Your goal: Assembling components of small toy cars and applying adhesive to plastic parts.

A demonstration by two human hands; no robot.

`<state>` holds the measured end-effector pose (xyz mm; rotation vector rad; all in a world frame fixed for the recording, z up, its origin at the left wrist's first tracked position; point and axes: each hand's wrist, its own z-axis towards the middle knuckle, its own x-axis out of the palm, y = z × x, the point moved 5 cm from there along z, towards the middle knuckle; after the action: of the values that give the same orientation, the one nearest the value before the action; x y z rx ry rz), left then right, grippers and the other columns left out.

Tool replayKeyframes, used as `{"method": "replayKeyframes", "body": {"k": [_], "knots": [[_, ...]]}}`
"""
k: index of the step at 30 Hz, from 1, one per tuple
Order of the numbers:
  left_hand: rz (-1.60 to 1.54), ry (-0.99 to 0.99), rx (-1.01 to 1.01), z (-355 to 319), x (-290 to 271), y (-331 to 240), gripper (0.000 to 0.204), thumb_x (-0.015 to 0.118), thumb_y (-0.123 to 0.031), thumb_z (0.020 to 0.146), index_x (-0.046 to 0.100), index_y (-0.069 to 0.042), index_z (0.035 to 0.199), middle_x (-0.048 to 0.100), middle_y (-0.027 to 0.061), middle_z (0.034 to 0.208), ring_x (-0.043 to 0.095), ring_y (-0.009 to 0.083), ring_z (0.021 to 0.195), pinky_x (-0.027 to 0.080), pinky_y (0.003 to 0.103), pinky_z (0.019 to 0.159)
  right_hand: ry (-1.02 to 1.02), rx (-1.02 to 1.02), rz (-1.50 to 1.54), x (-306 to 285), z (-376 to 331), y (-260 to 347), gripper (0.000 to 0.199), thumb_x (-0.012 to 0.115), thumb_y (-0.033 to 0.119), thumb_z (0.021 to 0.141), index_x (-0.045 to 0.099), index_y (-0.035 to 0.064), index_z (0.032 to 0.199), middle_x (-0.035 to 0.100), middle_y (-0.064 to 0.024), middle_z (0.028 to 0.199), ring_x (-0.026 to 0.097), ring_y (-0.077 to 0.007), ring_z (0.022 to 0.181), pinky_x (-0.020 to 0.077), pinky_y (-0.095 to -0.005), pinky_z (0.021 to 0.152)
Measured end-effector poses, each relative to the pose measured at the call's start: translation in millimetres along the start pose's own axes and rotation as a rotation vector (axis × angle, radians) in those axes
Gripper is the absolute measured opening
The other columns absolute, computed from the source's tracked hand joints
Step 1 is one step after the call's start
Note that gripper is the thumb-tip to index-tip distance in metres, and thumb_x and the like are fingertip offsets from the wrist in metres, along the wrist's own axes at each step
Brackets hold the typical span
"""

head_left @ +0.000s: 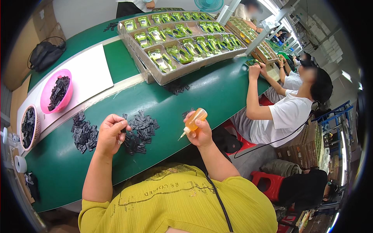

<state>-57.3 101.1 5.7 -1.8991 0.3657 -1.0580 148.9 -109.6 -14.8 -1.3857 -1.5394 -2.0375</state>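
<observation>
My left hand (110,134) is closed in a pinch above the green bench, and a small black piece (124,129) shows at its fingertips. Its exact kind is too small to tell. My right hand (203,136) is wrapped round a squeeze bottle (197,118) of amber liquid, tilted so that its thin needle tip (182,136) points down and to the left. Small black flat parts lie in loose heaps about my left hand: one heap (83,133) to its left, another (143,123) to its right, and a third (134,144) nearer to me.
A pink bowl (43,97) and a woven basket (38,134), both holding black parts, stand at the left. Divided trays (175,75) of green plastic parts sit across the bench (116,171). A co-worker in a white shirt (285,118) works at the right, near red stools (268,185).
</observation>
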Motion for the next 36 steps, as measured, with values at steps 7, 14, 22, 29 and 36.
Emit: {"method": "replayKeyframes", "body": {"k": [7, 14, 22, 29, 36], "knots": [[-0.004, -0.030, 0.005, -2, -2, 3, 0.009, 0.064, -0.007, 0.087, 0.063, -0.003, 0.094, 0.065, 0.0112, 0.076, 0.051, 0.0086, 0.045, 0.037, 0.017, 0.038, 0.021, -0.011, 0.007, -3, 1, 0, 0.030, 0.060, 0.016, 0.081, 0.052, 0.0052, 0.107, 0.058, -0.0132, 0.097, 0.049, -0.0099, 0.050, 0.0433, -0.0186, 0.044], [-0.052, -0.021, 0.003, -2, -6, 5, 0.014, 0.066, -0.005, 0.085, 0.067, 0.000, 0.097, 0.065, 0.0081, 0.077, 0.054, 0.0096, 0.054, 0.041, 0.021, 0.046, 0.029, -0.005, 0.013, -4, 1, 0, 0.030, 0.060, 0.016, 0.080, 0.052, 0.0045, 0.107, 0.058, -0.0132, 0.096, 0.047, -0.0098, 0.048, 0.0422, -0.0185, 0.044], [-0.050, 0.013, -0.003, -3, 1, 2, 0.015, 0.064, -0.004, 0.086, 0.066, 0.005, 0.098, 0.062, 0.0076, 0.084, 0.056, 0.0117, 0.066, 0.048, 0.023, 0.055, 0.009, 0.000, 0.012, -4, 0, 0, 0.031, 0.061, 0.017, 0.080, 0.052, 0.0046, 0.106, 0.057, -0.0131, 0.096, 0.045, -0.0094, 0.047, 0.0413, -0.0193, 0.044], [-0.051, -0.030, 0.029, -3, -2, 1, 0.015, 0.061, -0.002, 0.087, 0.063, 0.005, 0.101, 0.062, 0.0082, 0.089, 0.060, 0.0148, 0.073, 0.052, 0.028, 0.065, 0.015, 0.000, 0.021, -4, 1, -1, 0.030, 0.061, 0.017, 0.080, 0.052, 0.0045, 0.106, 0.057, -0.0129, 0.096, 0.045, -0.0095, 0.047, 0.0412, -0.0188, 0.044], [-0.034, -0.014, 0.020, -4, -1, 1, 0.017, 0.060, 0.001, 0.087, 0.061, 0.004, 0.104, 0.061, 0.0074, 0.089, 0.062, 0.0164, 0.076, 0.054, 0.030, 0.069, 0.016, 0.003, 0.017, -5, 2, -1, 0.030, 0.061, 0.017, 0.080, 0.052, 0.0044, 0.106, 0.057, -0.0131, 0.096, 0.046, -0.0097, 0.048, 0.0411, -0.0188, 0.043]]}}
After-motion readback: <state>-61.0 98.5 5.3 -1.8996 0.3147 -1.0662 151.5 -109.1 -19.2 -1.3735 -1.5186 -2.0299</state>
